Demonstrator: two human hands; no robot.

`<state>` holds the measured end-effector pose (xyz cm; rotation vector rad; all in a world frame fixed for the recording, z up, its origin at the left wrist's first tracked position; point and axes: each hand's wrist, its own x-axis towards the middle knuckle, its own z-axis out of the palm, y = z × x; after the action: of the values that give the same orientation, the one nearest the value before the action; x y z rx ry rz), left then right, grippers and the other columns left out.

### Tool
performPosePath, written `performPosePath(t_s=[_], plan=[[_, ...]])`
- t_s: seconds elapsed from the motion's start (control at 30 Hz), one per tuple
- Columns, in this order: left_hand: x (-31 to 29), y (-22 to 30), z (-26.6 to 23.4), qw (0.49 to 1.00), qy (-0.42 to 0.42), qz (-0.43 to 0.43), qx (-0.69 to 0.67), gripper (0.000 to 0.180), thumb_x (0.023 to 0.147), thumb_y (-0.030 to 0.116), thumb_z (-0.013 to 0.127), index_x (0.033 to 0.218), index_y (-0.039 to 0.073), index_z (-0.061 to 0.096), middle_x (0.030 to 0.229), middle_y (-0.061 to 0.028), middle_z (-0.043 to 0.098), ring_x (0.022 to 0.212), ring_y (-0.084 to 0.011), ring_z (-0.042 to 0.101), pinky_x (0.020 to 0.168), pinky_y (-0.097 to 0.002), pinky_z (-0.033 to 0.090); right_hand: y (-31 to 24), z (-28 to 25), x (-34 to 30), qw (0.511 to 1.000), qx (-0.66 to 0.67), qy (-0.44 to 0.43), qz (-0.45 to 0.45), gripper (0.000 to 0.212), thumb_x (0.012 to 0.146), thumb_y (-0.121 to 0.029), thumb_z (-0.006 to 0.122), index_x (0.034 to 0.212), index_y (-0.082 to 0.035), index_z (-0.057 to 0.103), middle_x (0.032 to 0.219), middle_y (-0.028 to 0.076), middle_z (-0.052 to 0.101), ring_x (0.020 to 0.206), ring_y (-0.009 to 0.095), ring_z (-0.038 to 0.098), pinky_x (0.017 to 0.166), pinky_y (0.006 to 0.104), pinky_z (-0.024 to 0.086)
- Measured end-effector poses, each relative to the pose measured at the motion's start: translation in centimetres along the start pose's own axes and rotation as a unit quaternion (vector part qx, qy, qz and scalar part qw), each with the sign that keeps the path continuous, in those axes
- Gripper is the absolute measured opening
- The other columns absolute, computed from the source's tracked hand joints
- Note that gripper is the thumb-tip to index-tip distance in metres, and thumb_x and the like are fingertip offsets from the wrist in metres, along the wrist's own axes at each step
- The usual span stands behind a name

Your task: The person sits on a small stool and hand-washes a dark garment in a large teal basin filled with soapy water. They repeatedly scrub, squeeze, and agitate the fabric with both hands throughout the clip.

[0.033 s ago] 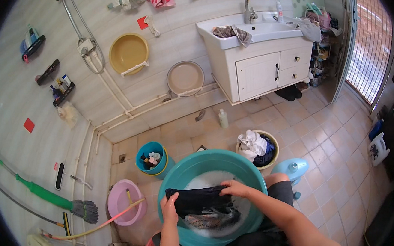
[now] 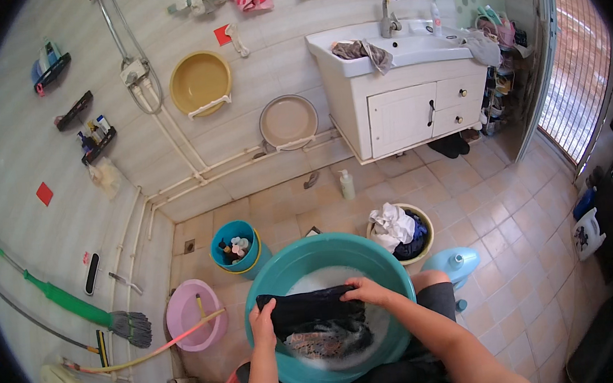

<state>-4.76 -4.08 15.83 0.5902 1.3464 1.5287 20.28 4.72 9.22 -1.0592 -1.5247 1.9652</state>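
A wet black garment (image 2: 312, 310) is stretched between my two hands over a large teal basin (image 2: 325, 246) of sudsy water. My left hand (image 2: 263, 326) grips its left edge, fingers closed on the cloth. At the upper right corner, my right hand (image 2: 366, 292) pinches the fabric. The upper part of the garment is held up nearly flat, while its lower part, with a patterned patch and white foam on it, hangs into the suds (image 2: 335, 277). What kind of garment it is, I cannot tell.
Right of the basin stand a tub (image 2: 426, 248) of white and dark clothes and a light-blue jug (image 2: 456, 265). Left are a blue bucket (image 2: 260, 256) with bottles and a pink basin (image 2: 175, 318) with a hose (image 2: 188, 329) over it. A pump bottle (image 2: 347, 184) stands farther back.
My right hand has risen very slightly with the garment's corner. The lower, foamy part of the cloth has shifted a little in the water. My left hand is nearly where it was.
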Motion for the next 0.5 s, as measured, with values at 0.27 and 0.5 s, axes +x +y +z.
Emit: performPosePath(t_s=[0.27, 0.5], plan=[[4.8, -11.2, 1.5, 0.936, 0.14, -0.058, 0.316, 0.059, 0.071, -0.004, 0.038, 0.129, 0.002, 0.025, 0.128, -0.0198, 0.033, 0.117, -0.0344, 0.034, 0.098, -0.0367, 0.026, 5.9, 1.0, 5.6, 0.912, -0.251, 0.323, 0.034, 0.053, 0.065, -0.027, 0.068, 0.111, -0.007, 0.05, 0.112, 0.016, 0.051, 0.105, 0.028, 0.047, 0.088, 0.0365, 0.037], [4.6, -17.1, -0.5, 0.927, 0.066, -0.145, 0.339, 0.047, 0.067, -0.005, 0.037, 0.11, 0.003, 0.051, 0.107, -0.0203, 0.051, 0.1, -0.0324, 0.048, 0.089, -0.0362, 0.036, 13.3, 3.4, 5.3, 0.844, -0.526, 0.094, -0.044, 0.028, 0.067, -0.016, 0.058, 0.093, -0.007, 0.056, 0.093, 0.02, 0.052, 0.089, 0.037, 0.049, 0.075, 0.0435, 0.041]])
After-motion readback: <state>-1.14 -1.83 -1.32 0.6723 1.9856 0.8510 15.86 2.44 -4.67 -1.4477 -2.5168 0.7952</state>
